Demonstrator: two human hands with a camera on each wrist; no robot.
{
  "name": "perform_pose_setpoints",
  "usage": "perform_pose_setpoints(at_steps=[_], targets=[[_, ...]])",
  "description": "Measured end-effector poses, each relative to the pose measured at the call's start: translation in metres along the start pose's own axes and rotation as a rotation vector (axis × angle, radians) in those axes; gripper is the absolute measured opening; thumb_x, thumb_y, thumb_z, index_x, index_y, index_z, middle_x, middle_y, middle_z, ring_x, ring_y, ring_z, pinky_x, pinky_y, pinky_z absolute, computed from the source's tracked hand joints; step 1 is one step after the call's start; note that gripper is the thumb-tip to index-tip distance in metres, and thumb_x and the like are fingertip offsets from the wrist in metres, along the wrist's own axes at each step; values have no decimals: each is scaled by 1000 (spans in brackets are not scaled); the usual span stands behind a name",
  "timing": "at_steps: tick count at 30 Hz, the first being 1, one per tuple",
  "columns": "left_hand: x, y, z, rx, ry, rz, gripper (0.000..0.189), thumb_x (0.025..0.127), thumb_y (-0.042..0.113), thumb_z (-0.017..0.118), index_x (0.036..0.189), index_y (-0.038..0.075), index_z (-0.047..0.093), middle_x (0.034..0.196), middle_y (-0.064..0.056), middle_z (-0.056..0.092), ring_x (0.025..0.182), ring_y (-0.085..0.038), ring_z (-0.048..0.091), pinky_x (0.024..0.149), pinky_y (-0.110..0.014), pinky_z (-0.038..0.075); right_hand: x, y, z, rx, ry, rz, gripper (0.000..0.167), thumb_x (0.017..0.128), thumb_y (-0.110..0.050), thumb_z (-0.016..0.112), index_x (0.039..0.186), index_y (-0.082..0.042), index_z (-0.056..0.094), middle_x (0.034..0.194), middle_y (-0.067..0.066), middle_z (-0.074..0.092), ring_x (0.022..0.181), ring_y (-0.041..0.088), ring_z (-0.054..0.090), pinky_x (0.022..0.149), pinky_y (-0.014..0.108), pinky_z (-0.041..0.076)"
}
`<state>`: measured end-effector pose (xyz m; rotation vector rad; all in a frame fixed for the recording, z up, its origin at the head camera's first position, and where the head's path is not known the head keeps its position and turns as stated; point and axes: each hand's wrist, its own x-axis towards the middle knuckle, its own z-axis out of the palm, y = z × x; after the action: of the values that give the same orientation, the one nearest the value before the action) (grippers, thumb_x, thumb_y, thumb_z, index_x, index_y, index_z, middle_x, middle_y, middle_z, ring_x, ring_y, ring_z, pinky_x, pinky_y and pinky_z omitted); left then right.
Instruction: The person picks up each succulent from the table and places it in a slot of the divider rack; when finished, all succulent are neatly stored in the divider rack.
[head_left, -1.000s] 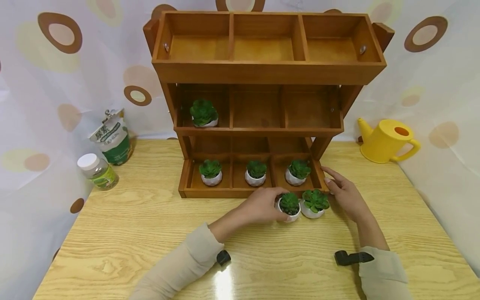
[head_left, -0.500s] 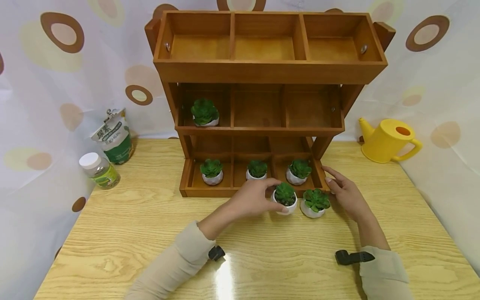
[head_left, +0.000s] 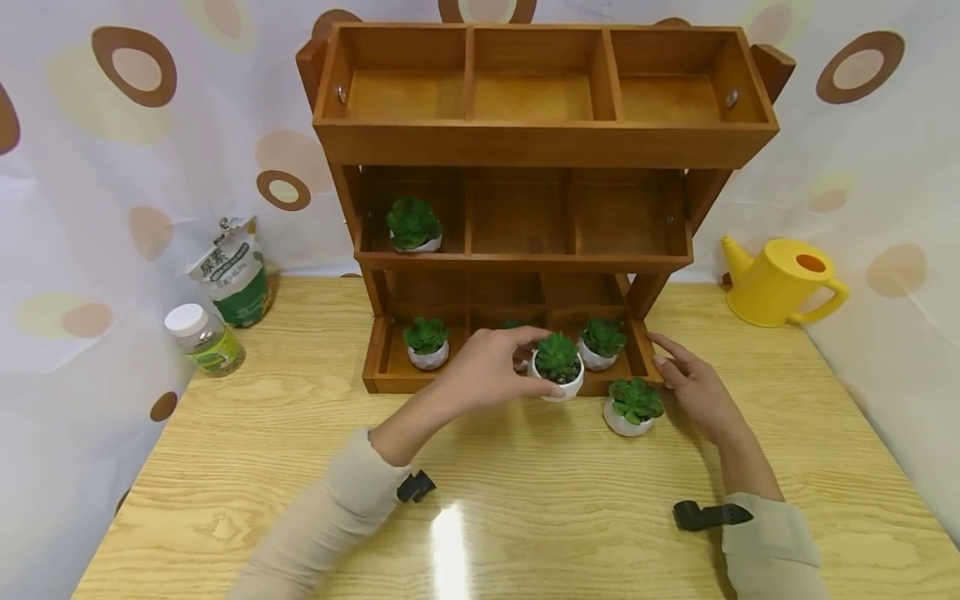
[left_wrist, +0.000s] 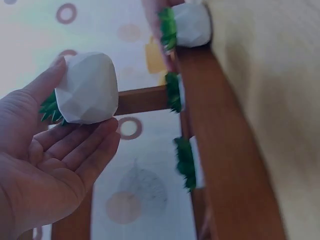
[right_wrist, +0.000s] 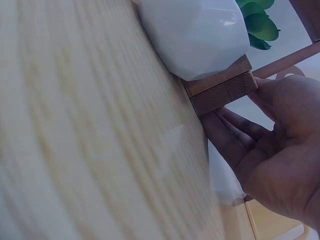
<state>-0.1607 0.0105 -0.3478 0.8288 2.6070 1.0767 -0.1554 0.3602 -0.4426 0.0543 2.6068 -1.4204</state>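
My left hand (head_left: 491, 371) pinches a small potted succulent (head_left: 558, 362) by its white faceted pot, raised in front of the shelf's bottom tier. In the left wrist view the thumb and fingers of that hand (left_wrist: 55, 150) are on either side of the pot (left_wrist: 90, 90). With thumb and fingers, my right hand (head_left: 696, 390) grips the front right corner of the wooden plant shelf (head_left: 525, 148); the right wrist view shows this corner (right_wrist: 225, 92) up close. Beside that hand, another potted succulent (head_left: 633, 404) stands on the table before the shelf.
Bottom-tier succulents stand left (head_left: 427, 343) and right (head_left: 602, 343); a middle one is mostly hidden behind my left hand. The second tier holds one succulent (head_left: 414, 223). A yellow watering can (head_left: 783, 283) stands right; a pouch (head_left: 236, 279) and a white-capped jar (head_left: 206, 340) stand left.
My left hand has lifted the potted succulent off the table beside the other pot and carried it left and up toward the shelf. The right hand stays at the shelf corner.
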Motion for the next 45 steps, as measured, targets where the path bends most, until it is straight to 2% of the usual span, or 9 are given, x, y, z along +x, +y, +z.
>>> perform_pose_setpoints(at_steps=[5, 9, 14, 17, 22, 28, 33, 38, 45], targets=[[-1, 5, -18, 8, 53, 18, 76, 80, 47, 85, 145, 19, 58, 116, 2, 73, 100, -12, 68, 85, -30, 55, -1, 1, -1, 1, -2, 8, 56, 110, -43, 34, 163, -28, 24, 161, 23, 36, 141, 39, 44, 96, 27, 52], [-2, 9, -30, -21, 81, 37, 73, 79, 43, 86, 142, 18, 59, 109, 3, 75, 95, -8, 69, 83, -29, 56, -1, 1, -1, 7, -1, 11, 55, 111, -41, 34, 163, -27, 24, 162, 22, 35, 142, 39, 43, 94, 22, 50], [-3, 15, -44, -42, 90, 58, 70, 82, 38, 86, 142, 16, 59, 113, 3, 74, 98, -10, 70, 83, -28, 57, 0, 1, 0, 11, -5, 7, 55, 111, -39, 35, 163, -27, 23, 161, 22, 35, 142, 39, 43, 95, 25, 51], [-3, 19, -53, -32, 101, 71, 69, 82, 37, 86, 142, 16, 58, 115, 2, 73, 99, -10, 70, 85, -28, 57, 1, 0, 0, 9, -3, 5, 55, 111, -40, 35, 163, -27, 23, 160, 24, 36, 141, 39, 45, 98, 31, 52], [-2, 25, -65, -13, 122, 76, 71, 82, 38, 86, 143, 16, 58, 116, 3, 73, 98, -10, 69, 85, -28, 57, 1, 1, 0, 7, -1, 3, 56, 111, -41, 35, 163, -26, 23, 160, 24, 37, 140, 38, 46, 96, 27, 53], [-1, 31, -77, 35, 153, 78, 74, 81, 43, 85, 144, 17, 58, 129, 2, 69, 107, -11, 65, 93, -32, 55, 2, 1, 0, 12, -5, 9, 55, 111, -39, 35, 163, -28, 23, 160, 24, 37, 140, 38, 45, 99, 32, 52], [2, 33, -88, 53, 170, 89, 74, 81, 43, 85, 145, 17, 57, 126, 1, 70, 104, -11, 65, 92, -33, 54, 2, 3, -1, 9, -9, 9, 54, 112, -36, 33, 164, -27, 21, 160, 24, 36, 141, 38, 45, 103, 37, 52], [7, 37, -100, 66, 201, 85, 75, 83, 43, 84, 147, 17, 55, 134, -1, 67, 108, -12, 65, 97, -34, 54, 3, 4, -1, 9, -9, 7, 54, 112, -35, 32, 164, -26, 21, 160, 24, 36, 141, 38, 45, 99, 29, 52], [16, 37, -112, 78, 258, 54, 76, 84, 43, 83, 149, 17, 52, 132, -2, 68, 110, -15, 65, 96, -35, 54, 1, 2, -1, 12, -8, 2, 54, 111, -38, 33, 163, -27, 22, 159, 24, 38, 140, 38, 46, 93, 18, 50]])
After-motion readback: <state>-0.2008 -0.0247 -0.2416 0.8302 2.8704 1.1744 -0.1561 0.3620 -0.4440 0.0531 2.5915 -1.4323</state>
